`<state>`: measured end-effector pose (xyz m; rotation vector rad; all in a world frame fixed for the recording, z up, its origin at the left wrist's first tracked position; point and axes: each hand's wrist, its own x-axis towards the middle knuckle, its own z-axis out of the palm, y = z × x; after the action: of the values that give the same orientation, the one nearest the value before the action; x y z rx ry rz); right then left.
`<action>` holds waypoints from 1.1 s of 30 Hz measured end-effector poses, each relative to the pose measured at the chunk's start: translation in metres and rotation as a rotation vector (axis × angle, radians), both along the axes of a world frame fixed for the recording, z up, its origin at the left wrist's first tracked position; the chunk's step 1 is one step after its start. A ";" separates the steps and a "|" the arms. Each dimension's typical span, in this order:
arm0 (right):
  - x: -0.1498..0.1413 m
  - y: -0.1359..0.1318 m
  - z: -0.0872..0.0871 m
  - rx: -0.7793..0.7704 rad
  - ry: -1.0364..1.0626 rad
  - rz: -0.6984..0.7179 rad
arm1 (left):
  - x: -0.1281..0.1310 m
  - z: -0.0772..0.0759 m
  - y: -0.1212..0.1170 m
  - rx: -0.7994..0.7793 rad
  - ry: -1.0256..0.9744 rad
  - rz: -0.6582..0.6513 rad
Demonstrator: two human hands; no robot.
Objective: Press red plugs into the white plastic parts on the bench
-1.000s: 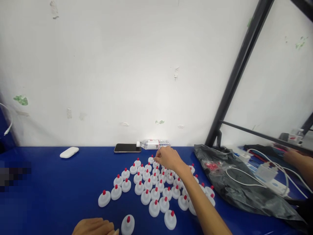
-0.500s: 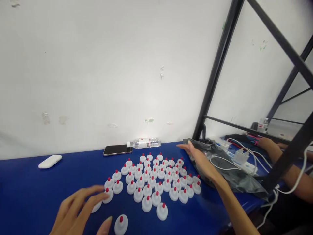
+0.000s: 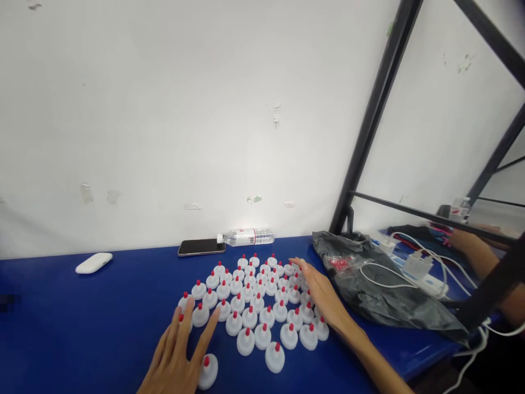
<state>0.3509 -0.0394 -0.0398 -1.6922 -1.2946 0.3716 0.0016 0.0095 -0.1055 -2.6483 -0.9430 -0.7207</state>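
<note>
Many white round caps with red tips (image 3: 275, 357) stand upright in a loose cluster on the blue table (image 3: 102, 317). My left hand (image 3: 176, 350) rests at the cluster's left edge, palm down and fingers spread. Its fingers lie over or against several caps there, partly hiding them, and one cap (image 3: 208, 372) sits beside its thumb side. Along the right edge is my right hand (image 3: 322, 293), its fingers stretched out and angled toward the back. It covers some of the rightmost caps and seems to touch them. Neither hand grips anything.
Behind the caps lie a phone (image 3: 200, 247) and a clear bottle (image 3: 248, 236), near the wall. A white case (image 3: 94, 263) is at the left. At right are a dark plastic bag (image 3: 369, 298), a power strip (image 3: 426, 280), a metal frame (image 3: 375, 117) and another person's arm (image 3: 476, 251).
My left hand has moved right, onto the left-edge caps. My right hand has come down and inward against the right-edge caps, which now sit closer together. The view has shifted slightly.
</note>
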 end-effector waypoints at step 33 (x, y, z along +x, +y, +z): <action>0.059 0.108 -0.010 -0.172 -0.168 -0.109 | 0.015 0.058 0.089 -0.415 -0.558 0.046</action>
<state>0.4099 0.0682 -0.0497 -1.9652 -1.3144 0.2884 0.0163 0.0981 -0.0472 -2.7992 -1.4200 -1.4364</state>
